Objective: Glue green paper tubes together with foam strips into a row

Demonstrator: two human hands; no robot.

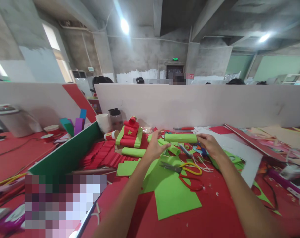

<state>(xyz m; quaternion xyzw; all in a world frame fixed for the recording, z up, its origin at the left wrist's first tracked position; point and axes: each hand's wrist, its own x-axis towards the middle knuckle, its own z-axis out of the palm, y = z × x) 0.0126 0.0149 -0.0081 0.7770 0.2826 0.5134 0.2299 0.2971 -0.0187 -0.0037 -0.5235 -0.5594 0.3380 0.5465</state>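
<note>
My right hand (pixel 210 145) pinches the right end of a light-green rolled tube (pixel 181 138), held level above the cluttered table. By the tube's other end, my left hand (pixel 155 147) is open, thumb and fingers apart. Below both hands lie scissors (pixel 176 168) with one yellow and one red handle, resting on flat light-green craft sheets (pixel 174 198). Another green tube (pixel 133 152) lies left of my left hand. Behind it stands a red and green paper model (pixel 130 134) with a yellow star. A grey-blue cutter-like tool (pixel 185 150) lies among green scraps.
Folded red strips (pixel 97 157) lie at left beside a dark green board (pixel 68 150). A white cup (pixel 103 122) and a dark-lidded bottle (pixel 116 118) stand behind. A white partition (pixel 189 105) closes off the back. White sheets (pixel 241 148) and a purple power strip (pixel 286 185) are at right.
</note>
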